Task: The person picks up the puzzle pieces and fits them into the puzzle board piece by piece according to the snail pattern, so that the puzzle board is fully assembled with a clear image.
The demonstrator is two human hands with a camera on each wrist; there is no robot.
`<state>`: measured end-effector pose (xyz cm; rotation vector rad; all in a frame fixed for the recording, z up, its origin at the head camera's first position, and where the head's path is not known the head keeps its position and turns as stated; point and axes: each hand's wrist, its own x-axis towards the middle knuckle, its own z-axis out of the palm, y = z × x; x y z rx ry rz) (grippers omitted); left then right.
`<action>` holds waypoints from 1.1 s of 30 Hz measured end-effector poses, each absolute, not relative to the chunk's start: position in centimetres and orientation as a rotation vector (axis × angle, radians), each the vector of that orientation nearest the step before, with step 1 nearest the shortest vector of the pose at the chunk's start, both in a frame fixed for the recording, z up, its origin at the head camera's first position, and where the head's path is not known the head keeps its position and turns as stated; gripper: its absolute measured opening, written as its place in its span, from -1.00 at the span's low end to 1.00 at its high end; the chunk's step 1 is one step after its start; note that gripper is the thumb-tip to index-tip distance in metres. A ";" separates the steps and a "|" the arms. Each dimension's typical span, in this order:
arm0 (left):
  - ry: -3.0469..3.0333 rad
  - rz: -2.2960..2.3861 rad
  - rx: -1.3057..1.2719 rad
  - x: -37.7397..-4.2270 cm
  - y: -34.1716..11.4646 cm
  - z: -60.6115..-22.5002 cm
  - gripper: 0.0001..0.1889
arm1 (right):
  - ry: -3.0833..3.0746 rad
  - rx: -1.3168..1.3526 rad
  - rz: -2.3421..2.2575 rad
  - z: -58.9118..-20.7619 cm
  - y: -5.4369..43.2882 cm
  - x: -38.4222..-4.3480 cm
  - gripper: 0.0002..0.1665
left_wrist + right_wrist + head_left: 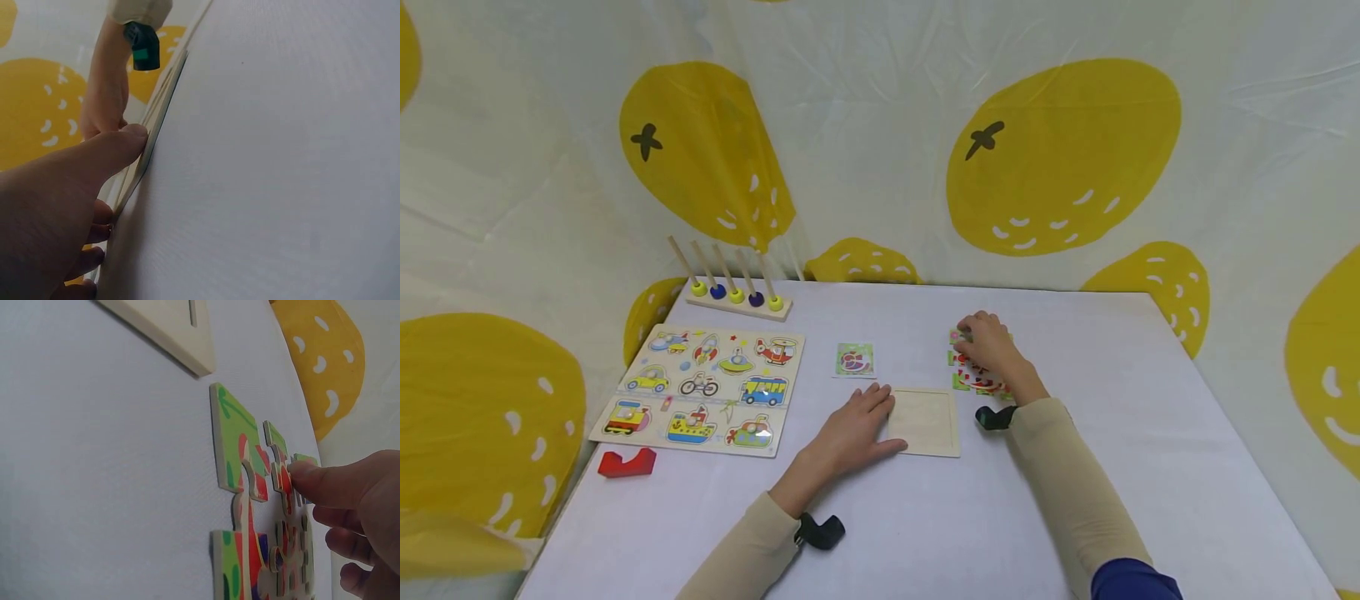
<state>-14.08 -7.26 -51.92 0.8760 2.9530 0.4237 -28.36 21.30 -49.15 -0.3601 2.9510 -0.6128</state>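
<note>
My left hand [856, 429] rests with fingers extended along the left side of a shallow wooden puzzle tray [925, 422]. Its thumb [134, 137] touches the tray's near edge in the left wrist view. Right of the tray lie jigsaw pieces [977, 381] in green, red and white, close together on the table. Over their far end is my right hand [992, 343], its fingers curled and its thumb [306, 478] against a green-edged puzzle piece [305, 459]. That piece is partly hidden by the hand.
A small picture card [855, 360] lies beyond the tray. To the left are a vehicle knob-puzzle board [658, 343], a peg stand [737, 307] with yellow and blue beads, and a red notched block [627, 463]. A patterned cloth hangs behind the table.
</note>
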 end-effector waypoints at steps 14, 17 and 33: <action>2.902 0.417 0.874 -14.1 -7.5 -51.5 -0.06 | 2.899 -0.327 -0.756 -48.7 20.9 -28.2 -0.60; 2.895 0.414 0.881 -14.2 -7.6 -51.5 -0.05 | 2.915 -0.345 -0.790 -48.5 20.7 -28.0 -0.61; 2.887 0.427 0.855 -14.1 -7.6 -51.4 -0.04 | 2.910 -0.314 -1.015 -47.8 19.1 -24.9 -0.65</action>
